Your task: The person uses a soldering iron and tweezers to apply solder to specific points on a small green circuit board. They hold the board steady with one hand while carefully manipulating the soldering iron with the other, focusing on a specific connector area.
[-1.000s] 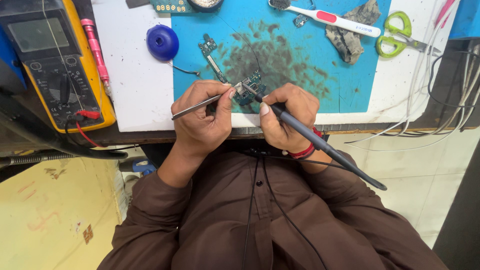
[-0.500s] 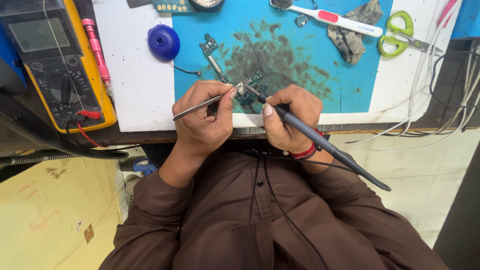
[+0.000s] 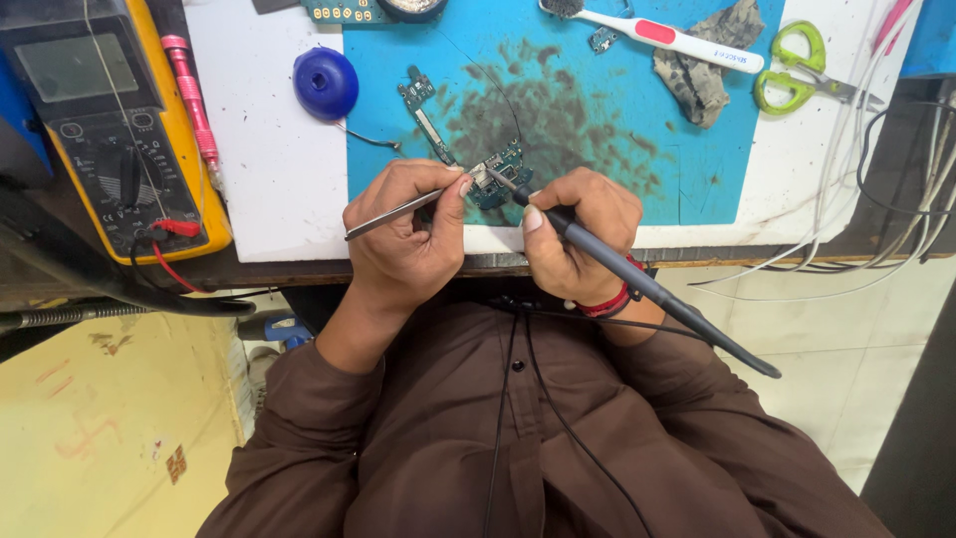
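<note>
Tweezers (image 3: 398, 211) are pinched in the left hand (image 3: 403, 239); a soldering iron (image 3: 637, 282) is gripped by the right hand (image 3: 573, 234) against the small circuit board (image 3: 498, 174); neighbouring pads could be bridged by a slip.

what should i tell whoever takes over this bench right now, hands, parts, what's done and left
Left hand: grips thin metal tweezers, tips at the small green circuit board.
Right hand: holds the dark pen-shaped soldering iron, tip touching the same board.
The board lies near the front edge of the stained blue work mat. A second narrow green board lies just behind it, a blue round container to the left, a yellow multimeter far left, and a white toothbrush and green-handled scissors at the back.
Done: cannot tell which joints are finished.
Left: the joint under the tip is in progress.
</note>
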